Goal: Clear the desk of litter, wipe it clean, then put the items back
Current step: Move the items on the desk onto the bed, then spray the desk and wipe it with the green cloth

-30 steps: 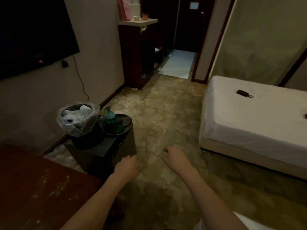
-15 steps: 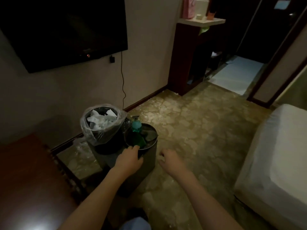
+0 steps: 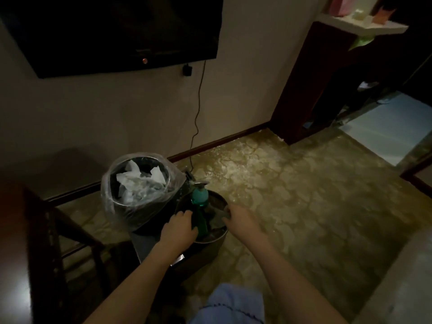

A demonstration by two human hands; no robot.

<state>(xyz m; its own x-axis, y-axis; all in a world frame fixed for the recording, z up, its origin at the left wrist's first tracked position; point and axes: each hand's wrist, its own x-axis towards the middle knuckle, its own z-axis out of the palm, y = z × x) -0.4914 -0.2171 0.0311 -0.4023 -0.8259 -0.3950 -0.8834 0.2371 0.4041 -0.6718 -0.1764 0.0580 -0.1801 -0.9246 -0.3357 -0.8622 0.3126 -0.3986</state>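
Note:
A round dark basin (image 3: 211,238) stands on a black box (image 3: 152,244) on the floor. A green spray bottle (image 3: 200,199) with a teal top stands upright inside it. My left hand (image 3: 178,230) lies over the basin's left rim, fingers curled beside the bottle. My right hand (image 3: 242,222) curls its fingers over the right rim. To the left on the same box stands a bin (image 3: 138,190) with a clear plastic liner, filled with white crumpled tissue. The dark wooden desk (image 3: 14,265) shows at the lower left edge.
A black TV (image 3: 112,31) hangs on the wall, with a cable (image 3: 198,108) running down to the floor behind the bin. A dark wooden cabinet (image 3: 311,85) stands at the right. The patterned floor (image 3: 304,195) stretches to the right.
I have come closer to the box and look down more. Both hands moved forward from hanging in the air onto the basin's two sides.

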